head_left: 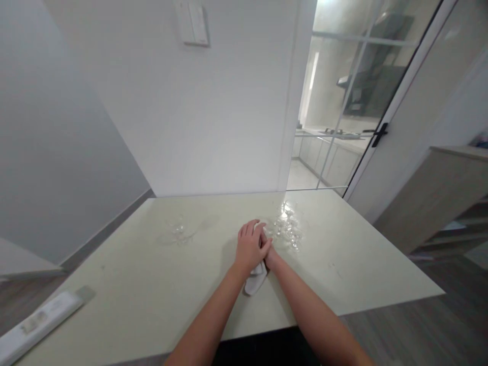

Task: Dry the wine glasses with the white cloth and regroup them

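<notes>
Near the middle of the table [152,284], both hands are together around a white, folded, cloth-like thing [254,284]. A rounded end of it sticks out below my wrists, toward me, while the rest is hidden by the hands. My left hand [249,248] lies curled over the top, with its fingers pointing away from me. Pressed against it from the right is my right hand [270,254], its fingers mostly covered. Just beyond the right hand spreads a clear, glossy patch like spilled water [287,229]. Farther left lies a smaller clear wet-looking patch [178,231].
A white power strip [41,323] rests at the table's near left corner. The far table edge meets a white wall [221,117] with a switch plate [193,23]. To the right are a glass-paned door [343,91] with a black handle [379,134] and a wooden shelf unit [438,198].
</notes>
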A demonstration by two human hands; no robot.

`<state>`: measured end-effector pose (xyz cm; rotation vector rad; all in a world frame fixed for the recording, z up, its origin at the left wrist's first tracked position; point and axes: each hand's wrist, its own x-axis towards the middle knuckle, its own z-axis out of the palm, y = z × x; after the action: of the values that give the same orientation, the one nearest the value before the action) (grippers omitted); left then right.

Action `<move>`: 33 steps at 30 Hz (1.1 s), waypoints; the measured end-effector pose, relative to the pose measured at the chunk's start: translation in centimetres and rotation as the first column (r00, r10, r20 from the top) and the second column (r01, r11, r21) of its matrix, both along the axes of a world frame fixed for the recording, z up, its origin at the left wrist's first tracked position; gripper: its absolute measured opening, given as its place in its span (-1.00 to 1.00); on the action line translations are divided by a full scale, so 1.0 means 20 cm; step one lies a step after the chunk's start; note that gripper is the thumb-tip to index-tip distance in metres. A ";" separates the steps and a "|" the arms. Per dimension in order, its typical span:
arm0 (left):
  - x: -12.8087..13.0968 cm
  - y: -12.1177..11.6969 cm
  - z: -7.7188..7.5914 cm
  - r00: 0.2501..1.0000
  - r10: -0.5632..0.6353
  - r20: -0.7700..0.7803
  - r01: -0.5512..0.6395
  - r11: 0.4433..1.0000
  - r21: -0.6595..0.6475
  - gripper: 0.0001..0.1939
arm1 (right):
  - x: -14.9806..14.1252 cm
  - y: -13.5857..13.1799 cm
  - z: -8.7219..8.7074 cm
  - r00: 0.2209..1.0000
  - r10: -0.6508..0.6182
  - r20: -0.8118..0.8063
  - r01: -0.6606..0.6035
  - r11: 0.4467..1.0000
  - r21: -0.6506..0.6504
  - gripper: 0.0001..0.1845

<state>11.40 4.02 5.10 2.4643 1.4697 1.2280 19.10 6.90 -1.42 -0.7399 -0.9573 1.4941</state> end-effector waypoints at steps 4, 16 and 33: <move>-0.13 0.02 -0.12 0.983 -0.048 0.175 0.081 0.979 -0.186 -0.58 | 0.02 0.00 0.02 0.991 -0.026 -0.128 -0.001 0.979 -0.204 -0.37; -0.32 0.17 -0.23 0.428 0.334 0.840 0.051 0.919 -0.392 -0.85 | 0.09 0.00 0.00 0.933 -0.274 0.232 0.269 0.962 0.056 -0.68; -0.24 0.01 -0.19 0.907 -0.222 0.358 0.276 0.955 -0.109 -0.72 | 0.02 -0.06 -0.02 0.834 -0.196 0.517 0.037 0.953 0.302 -0.78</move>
<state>6.56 4.28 1.34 2.1184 1.0779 1.3429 19.56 5.70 -1.91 -1.0180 -1.4885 1.0152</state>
